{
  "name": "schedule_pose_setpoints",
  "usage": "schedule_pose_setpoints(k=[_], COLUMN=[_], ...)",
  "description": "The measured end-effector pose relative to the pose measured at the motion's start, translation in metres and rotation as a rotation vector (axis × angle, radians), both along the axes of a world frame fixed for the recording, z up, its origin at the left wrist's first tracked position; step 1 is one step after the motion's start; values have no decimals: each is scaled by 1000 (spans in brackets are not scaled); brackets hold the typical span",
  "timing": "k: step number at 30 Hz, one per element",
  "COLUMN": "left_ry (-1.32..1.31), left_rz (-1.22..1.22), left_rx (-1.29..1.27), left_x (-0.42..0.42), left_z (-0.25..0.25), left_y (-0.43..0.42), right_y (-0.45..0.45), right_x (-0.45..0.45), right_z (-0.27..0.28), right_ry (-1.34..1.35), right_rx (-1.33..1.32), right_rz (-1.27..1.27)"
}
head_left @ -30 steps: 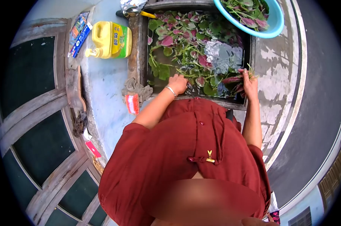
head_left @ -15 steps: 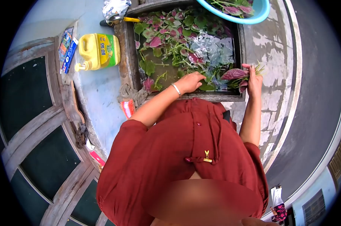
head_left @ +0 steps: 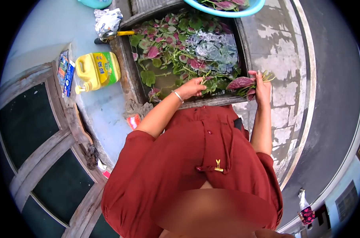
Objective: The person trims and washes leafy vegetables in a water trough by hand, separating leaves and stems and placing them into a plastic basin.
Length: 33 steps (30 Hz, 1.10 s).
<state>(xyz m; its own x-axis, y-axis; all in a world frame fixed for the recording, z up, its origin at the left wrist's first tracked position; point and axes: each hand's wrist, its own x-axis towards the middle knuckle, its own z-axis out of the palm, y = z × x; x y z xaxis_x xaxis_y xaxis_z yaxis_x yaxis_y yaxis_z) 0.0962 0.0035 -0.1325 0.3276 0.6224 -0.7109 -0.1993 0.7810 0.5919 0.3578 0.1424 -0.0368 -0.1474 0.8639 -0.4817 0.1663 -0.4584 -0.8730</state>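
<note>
A stone sink [head_left: 129,85] full of water holds floating red-and-green amaranth leaves [head_left: 158,51]. My left hand [head_left: 192,88], a silver bracelet at its wrist, is closed at the sink's near side, its fingertips pinching a green leafy sprig [head_left: 212,84]. Over the sink's right rim, my right hand [head_left: 262,89] is wrapped round a bunch of purple amaranth [head_left: 241,83]. The bunch's leaves point left, and its cut stems stick out on the right.
A light-blue basin [head_left: 227,13] with more amaranth stands beyond the sink. On the left ledge are a yellow jug [head_left: 98,71], a blue toothpaste-like box [head_left: 68,79] and a grey rag [head_left: 138,108]. A yellow spout [head_left: 125,33] juts over the left rim.
My left hand has closed on a green sprig and lifted it slightly from the water. My right hand still holds its bunch. The whole view has shifted slightly.
</note>
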Motion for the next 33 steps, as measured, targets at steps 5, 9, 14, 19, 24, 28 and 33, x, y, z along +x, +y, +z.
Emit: schedule_pose_setpoints(k=[5,9,14,19,24,28,33], left_ry=[-338,-481,-456,10,33,43,-71], left_rz=[430,599,672,417,489,612,847], left_rx=[28,140,171,326,355,315,304], left_x=[-29,-29,-23,-23,-31,-37,-47], left_z=[35,50,55,77,80,100,77], left_y=[-19,-26,-29,-23,-24,-21,-23], right_y=[1,-6,-15,-11,6,9,13], right_x=[-33,-69,-112,-146,-138,-121,-106], right_z=[-6,-15,-10,11,-8,-19,-22], right_ry=[102,90,215,390,466,622,585], right_rx=[-16,15,-46,-73,-358,-503,-353], right_rz=[300,689,758,615,456,412,500])
